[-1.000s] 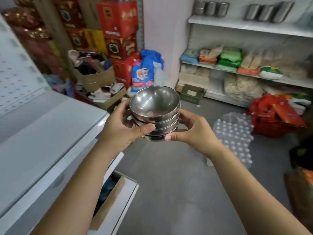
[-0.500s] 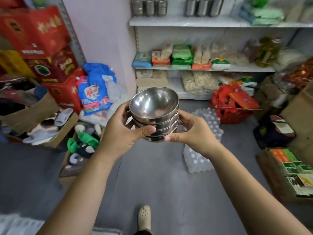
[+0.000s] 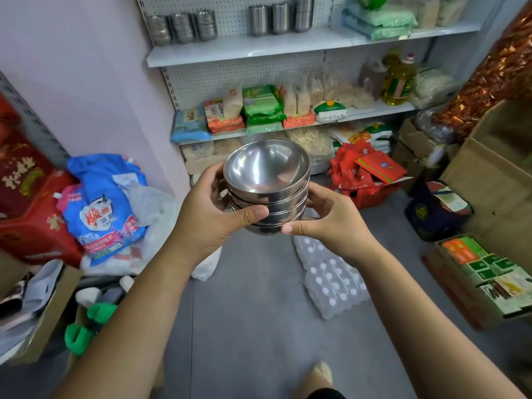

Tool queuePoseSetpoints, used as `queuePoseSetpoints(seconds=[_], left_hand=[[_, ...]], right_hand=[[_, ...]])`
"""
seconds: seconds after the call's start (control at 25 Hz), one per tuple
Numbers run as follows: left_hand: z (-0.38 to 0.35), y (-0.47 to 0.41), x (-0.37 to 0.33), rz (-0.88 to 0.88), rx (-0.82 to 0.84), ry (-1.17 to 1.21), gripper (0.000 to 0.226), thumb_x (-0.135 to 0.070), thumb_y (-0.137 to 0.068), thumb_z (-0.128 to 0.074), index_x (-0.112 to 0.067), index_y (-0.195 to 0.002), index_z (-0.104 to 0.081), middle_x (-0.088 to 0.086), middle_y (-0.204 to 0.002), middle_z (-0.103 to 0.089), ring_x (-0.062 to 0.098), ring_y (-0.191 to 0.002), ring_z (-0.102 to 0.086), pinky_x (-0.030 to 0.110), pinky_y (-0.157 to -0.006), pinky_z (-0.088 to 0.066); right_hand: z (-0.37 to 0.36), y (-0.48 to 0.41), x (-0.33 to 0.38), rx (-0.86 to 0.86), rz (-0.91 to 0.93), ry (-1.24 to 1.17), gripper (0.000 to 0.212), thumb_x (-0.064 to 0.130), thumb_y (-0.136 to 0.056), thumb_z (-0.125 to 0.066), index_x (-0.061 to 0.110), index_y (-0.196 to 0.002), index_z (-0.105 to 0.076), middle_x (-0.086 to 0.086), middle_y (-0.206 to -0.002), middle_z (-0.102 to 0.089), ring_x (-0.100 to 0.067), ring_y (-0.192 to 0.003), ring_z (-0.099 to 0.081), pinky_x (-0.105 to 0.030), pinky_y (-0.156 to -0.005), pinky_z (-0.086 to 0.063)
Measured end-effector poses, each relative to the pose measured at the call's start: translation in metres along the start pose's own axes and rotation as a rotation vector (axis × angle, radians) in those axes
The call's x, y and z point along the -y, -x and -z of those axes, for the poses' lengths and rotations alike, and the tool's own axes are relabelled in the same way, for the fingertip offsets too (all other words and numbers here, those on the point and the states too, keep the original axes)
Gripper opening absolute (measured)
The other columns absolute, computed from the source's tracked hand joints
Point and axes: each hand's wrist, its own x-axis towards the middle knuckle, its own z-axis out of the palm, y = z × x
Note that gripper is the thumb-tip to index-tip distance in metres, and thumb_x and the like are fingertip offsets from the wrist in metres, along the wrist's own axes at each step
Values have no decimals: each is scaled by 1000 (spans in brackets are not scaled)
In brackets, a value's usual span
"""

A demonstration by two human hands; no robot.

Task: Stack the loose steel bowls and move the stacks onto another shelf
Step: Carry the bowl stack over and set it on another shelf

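Both hands are clamped on the bowl stack. The left hand wraps its left side with the thumb across the front. The right hand cups its right side, thumb at the bottom bowl. The stack is held upright in mid-air over the grey floor, facing the shelving. By rim count it is four nested bowls, and the top one is empty.

- **Upper shelf:** three shelved bowl stacks at the left end, three steel tumblers just right of them, green packs further right.
- **Middle shelf:** a row of food packets and one oil bottle.
- **Floor, right:** a red basket holding red bags, a shrink-wrapped bottle pack, and an open carton of orange and green packets.
- **Floor, left:** a blue bag, red cartons, and a cardboard box whose contents are too blurred to count.
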Motion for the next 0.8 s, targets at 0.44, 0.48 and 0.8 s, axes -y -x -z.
queuePoseSetpoints(seconds=[0.44, 0.48, 0.8], left_hand=[[0, -255, 50, -29, -92, -15, 83, -49, -61, -86, -32, -136, -54, -12, -136, -63, 5, -128, -58, 19, -96, -51], [-3, -282, 55, -29, -112, -12, 86, -50, -61, -86, -31, -138, -54, -12, -136, -62, 5, -128, -58, 20, -98, -51], [19, -431, 113, 7, -209, -8, 94, -53, -58, -86, -27, -142, -52, -12, -137, -62, 2, -129, -57, 24, -104, -49]], right_hand=[[88, -253, -44, 32, 34, 26, 71, 4, -70, -93, 17, -134, -65, 4, -121, -77, -13, -121, -68, -25, -100, -54], [100, -279, -48, 46, 26, 15, 71, 2, -70, -92, 17, -134, -65, 3, -121, -77, -13, -121, -68, -24, -97, -55], [130, -448, -93, 134, -5, 15, 71, -1, -69, -92, 14, -134, -65, 2, -120, -77, -13, -119, -69, -25, -95, -56]])
